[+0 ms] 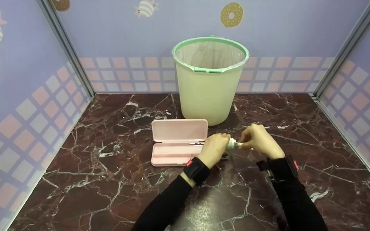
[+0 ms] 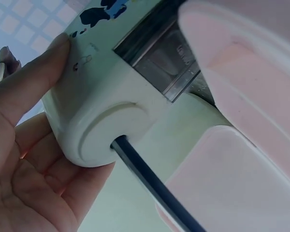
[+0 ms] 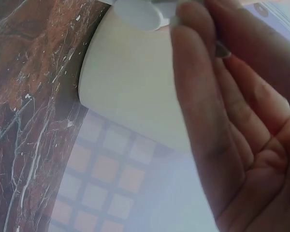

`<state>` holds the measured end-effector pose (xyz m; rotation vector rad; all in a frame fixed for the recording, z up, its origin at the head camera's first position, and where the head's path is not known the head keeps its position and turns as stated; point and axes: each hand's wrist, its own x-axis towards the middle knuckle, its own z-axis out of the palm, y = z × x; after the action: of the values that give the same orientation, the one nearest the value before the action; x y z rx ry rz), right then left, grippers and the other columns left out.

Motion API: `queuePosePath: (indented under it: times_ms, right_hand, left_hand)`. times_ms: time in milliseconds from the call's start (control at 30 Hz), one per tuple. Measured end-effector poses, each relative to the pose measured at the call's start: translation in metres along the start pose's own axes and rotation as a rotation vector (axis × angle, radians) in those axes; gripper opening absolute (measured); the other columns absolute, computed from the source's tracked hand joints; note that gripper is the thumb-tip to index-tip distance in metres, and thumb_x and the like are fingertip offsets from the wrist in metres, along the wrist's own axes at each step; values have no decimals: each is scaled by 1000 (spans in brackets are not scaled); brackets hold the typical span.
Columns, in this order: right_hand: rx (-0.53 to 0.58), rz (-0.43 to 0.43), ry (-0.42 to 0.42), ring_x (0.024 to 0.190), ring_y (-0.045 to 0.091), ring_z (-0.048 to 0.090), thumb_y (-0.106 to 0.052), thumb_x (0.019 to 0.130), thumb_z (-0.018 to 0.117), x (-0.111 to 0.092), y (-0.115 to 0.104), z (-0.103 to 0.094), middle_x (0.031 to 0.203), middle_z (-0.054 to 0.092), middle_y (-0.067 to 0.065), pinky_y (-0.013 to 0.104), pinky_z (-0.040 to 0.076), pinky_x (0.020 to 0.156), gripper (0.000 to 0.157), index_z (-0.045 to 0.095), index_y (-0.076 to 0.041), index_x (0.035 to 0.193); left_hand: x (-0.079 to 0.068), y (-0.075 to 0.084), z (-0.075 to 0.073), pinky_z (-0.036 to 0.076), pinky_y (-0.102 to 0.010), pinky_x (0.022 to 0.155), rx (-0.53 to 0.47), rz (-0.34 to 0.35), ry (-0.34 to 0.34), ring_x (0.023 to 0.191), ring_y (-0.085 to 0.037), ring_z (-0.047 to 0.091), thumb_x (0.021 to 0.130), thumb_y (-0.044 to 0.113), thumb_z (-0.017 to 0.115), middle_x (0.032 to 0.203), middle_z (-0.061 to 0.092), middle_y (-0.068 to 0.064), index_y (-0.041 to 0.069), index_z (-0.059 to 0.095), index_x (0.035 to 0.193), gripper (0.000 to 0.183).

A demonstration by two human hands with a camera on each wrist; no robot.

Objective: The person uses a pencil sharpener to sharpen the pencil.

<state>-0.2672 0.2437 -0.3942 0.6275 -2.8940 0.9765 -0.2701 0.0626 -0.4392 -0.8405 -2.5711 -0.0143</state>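
My left hand (image 1: 215, 148) grips a white crank pencil sharpener (image 2: 82, 104) with a dark see-through shavings drawer (image 2: 164, 63) and a blue print on its side. A dark pencil (image 2: 154, 186) sticks out of the sharpener's round hole in the left wrist view. On the sharpener's other side, my right hand (image 1: 260, 141) pinches the small crank handle (image 1: 238, 145) between thumb and fingers; the fingertips cover part of it. Just left of the left hand, an open pink pencil case (image 1: 172, 159) lies on the table, with a patterned pencil (image 1: 196, 143) inside.
A pale green trash bin (image 1: 209, 93) with a green rim and a clear liner stands behind the case and hands. The dark red marbled tabletop (image 1: 114, 179) is bordered by patterned panels (image 1: 133, 35) at the back and both sides.
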Motion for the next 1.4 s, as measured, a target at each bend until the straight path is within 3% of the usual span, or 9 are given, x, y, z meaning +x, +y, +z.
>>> queuePosePath:
  times_ms: [267,467,833,1067,1200,1400]
  right_hand:
    - [-117,-30,149,54,12,62,7,64,81,1,-6,8,65,72,9,28,51,55,14,73,-4,64]
    - [-198,-25,265,60,23,66,8,64,80,2,-11,13,65,72,9,42,55,67,14,72,-3,63]
    - [-290,-7,406,70,36,68,10,66,79,3,-15,23,71,72,15,50,54,70,13,71,-1,66]
    - [-296,12,473,70,37,67,6,71,77,11,-4,31,72,71,15,53,52,72,11,69,-1,68]
    - [-308,20,466,72,38,68,6,73,75,24,11,38,74,72,16,52,53,69,9,69,0,71]
    - [-258,3,415,70,37,68,8,72,75,39,24,41,74,72,17,50,54,67,8,71,1,70]
  left_hand:
    - [1,1,1,56,-27,64,-6,-9,21,77,-14,70,87,13,63,89,72,3,15,70,98,13]
    - [2,0,0,56,-26,62,-8,-8,28,76,-14,70,88,14,62,88,72,4,16,71,96,12]
    - [3,0,1,57,-27,66,-36,-2,2,80,-14,70,87,14,62,92,73,3,16,71,101,16]
    - [3,1,1,57,-28,62,-34,0,30,78,-15,70,89,16,58,89,72,3,16,71,97,16]
    - [2,1,1,57,-27,65,-35,20,39,80,-14,70,85,18,67,91,73,3,16,71,96,12]
    - [3,-2,0,58,-29,69,-59,22,-11,82,-17,71,71,24,85,93,72,2,14,69,99,34]
